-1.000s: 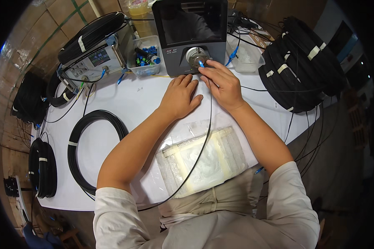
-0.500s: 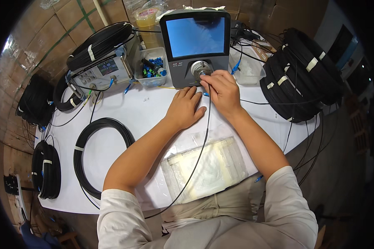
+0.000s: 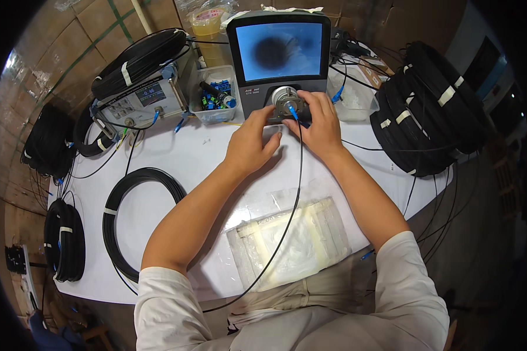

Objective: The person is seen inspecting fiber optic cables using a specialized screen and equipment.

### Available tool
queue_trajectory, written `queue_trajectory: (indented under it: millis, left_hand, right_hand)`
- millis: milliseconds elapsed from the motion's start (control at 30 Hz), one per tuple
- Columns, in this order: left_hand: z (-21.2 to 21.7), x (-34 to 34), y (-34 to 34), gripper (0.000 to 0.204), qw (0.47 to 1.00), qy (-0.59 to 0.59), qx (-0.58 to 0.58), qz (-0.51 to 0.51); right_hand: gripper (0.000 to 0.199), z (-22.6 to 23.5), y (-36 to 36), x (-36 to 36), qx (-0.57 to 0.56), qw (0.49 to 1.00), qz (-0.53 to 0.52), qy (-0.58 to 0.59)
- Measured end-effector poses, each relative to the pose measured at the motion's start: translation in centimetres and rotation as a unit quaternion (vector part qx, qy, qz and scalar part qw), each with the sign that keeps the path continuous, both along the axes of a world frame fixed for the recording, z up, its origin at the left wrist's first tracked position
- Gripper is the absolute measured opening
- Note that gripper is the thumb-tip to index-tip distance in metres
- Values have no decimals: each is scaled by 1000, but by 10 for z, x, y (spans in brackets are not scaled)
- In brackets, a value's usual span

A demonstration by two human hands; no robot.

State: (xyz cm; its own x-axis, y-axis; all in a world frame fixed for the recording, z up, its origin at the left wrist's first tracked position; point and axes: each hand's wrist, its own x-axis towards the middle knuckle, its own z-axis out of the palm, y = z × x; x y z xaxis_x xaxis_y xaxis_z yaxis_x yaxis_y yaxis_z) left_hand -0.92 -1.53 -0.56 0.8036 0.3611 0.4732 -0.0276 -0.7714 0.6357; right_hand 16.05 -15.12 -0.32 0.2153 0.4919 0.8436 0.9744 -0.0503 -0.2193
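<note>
Since the earlier frame the screen (image 3: pixel 281 51) has gone from plain blue to a dark blotch. Nearest, a clear plastic bag (image 3: pixel 290 241) is crossed by the black fibre cable (image 3: pixel 293 199). Its blue connector (image 3: pixel 291 110) is pinched by the right hand (image 3: pixel 316 126) at the inspection unit's round port (image 3: pixel 287 99); seating looks done, checking remains. The left hand (image 3: pixel 252 143) is laid half-curled, empty, beside it. Cable coils (image 3: pixel 433 111) are stacked either side, nothing blocking

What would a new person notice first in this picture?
First, the lit blue screen of the inspection device at the table's far edge, with a dark blot on it. Just below it, both hands, left hand and right hand, meet at its round metal port, where a thin black cable is plugged in.
</note>
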Motion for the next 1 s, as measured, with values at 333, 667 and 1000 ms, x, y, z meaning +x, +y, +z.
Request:
queue_trajectory:
  millis: [333,667,1000]
  left_hand:
    - [-4,3,3,90,999,18,20,-39]
    - [-7,2,-4,95,997,26,-46,-61]
    - [-7,4,0,92,997,28,-53,-56]
  right_hand:
    - [70,-4,17,-3,6,997,-12,70]
    - [70,-7,15,-2,9,996,5,91]
    - [67,-3,15,-5,6,995,11,104]
